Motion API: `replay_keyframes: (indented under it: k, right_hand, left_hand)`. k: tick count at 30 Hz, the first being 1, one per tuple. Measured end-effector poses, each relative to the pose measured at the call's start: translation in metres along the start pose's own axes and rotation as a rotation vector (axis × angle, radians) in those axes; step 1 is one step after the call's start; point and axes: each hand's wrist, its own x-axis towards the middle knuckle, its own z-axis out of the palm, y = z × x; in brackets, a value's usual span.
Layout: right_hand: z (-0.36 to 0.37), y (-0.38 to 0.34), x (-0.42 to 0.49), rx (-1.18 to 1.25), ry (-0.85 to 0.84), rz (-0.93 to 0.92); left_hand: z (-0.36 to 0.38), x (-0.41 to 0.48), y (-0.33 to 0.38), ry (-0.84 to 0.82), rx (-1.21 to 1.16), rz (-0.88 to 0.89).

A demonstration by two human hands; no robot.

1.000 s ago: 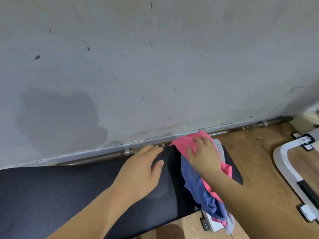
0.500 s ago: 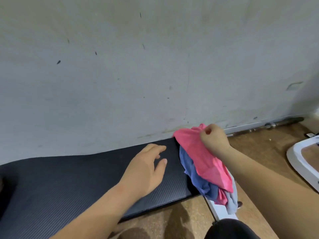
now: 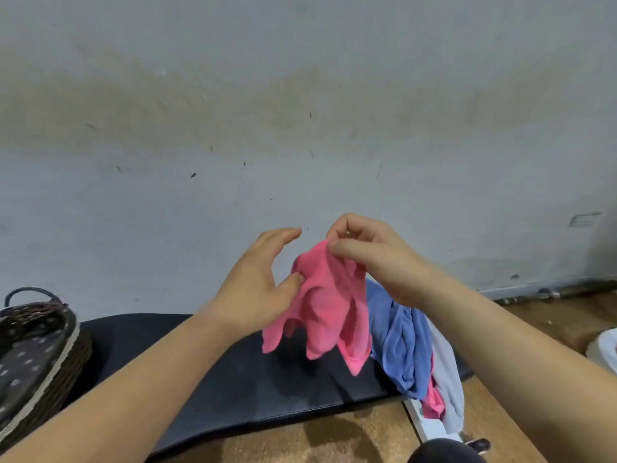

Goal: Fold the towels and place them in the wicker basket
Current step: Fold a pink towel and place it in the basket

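A person's two bare forearms reached forward in front of a pale grey, scuffed wall (image 3: 300,111). The right hand (image 3: 370,259) was raised, its fingers curled, and it pinched the top edge of a pink towel (image 3: 329,309) between thumb and forefinger. The towel hung crumpled from that pinch, clear of the surface below, with its lower corners dangling loose. The left hand (image 3: 257,289) was just beside the towel on its left. Its fingers were stretched out and slightly curved, not closed on anything, and only the thumb touched the towel's left edge.

Beneath the hanging towel lay a black ribbed mat (image 3: 267,379) on a wooden floor (image 3: 334,442). At the mat's right end sat a loose heap of unfolded cloths. A blue towel (image 3: 400,342) lay nearest the pink one, a pale grey towel (image 3: 449,385) to its right, and a second bit of pink cloth (image 3: 434,401) showed between them. The heap spilled over a white rail (image 3: 427,426) on the floor.

The wicker basket (image 3: 43,355) stood well apart at the far left, by the mat's left end. It was dark brown, with a loop handle and a dark lining dotted with pale spots. No towel could be seen in the part of it in view.

A metal pipe (image 3: 551,292) ran along the foot of the wall on the right.
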Motion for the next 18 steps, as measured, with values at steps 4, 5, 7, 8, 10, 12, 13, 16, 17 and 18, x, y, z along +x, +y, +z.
replay_keyframes:
  k: [4,5,7,8,10,12,13,16,17,18]
  right_hand:
    - [0.018,-0.010,-0.016,0.013,-0.047,-0.029]
    - [0.021,-0.010,-0.020,-0.009,-0.048,-0.033]
    - [0.025,-0.008,-0.029,-0.112,-0.076,-0.011]
    - [0.027,-0.007,-0.033,-0.181,-0.109,0.011]
    - [0.028,-0.005,-0.042,-0.262,-0.208,0.069]
    - [0.032,-0.006,-0.050,-0.245,-0.282,0.097]
    - [0.035,-0.005,-0.052,-0.224,-0.293,0.112]
    - [0.052,0.000,-0.054,-0.140,-0.274,0.222]
    - [0.058,0.005,-0.052,-0.118,-0.276,0.247]
    - [0.064,0.009,-0.050,-0.115,-0.290,0.266]
  left_hand:
    - [-0.017,-0.037,0.008,-0.198,-0.166,-0.161]
    - [-0.019,-0.046,0.007,-0.182,-0.178,-0.202]
    - [-0.025,-0.060,0.006,-0.120,-0.205,-0.267]
    - [-0.030,-0.065,0.008,-0.082,-0.241,-0.299]
    - [-0.040,-0.073,0.014,-0.053,-0.294,-0.330]
    - [-0.047,-0.081,0.021,-0.097,-0.288,-0.326]
    - [-0.048,-0.084,0.022,-0.113,-0.285,-0.316]
    - [-0.049,-0.090,0.022,-0.101,-0.305,-0.310]
    - [-0.049,-0.091,0.020,-0.100,-0.330,-0.311]
    - [-0.051,-0.091,0.020,-0.107,-0.369,-0.314]
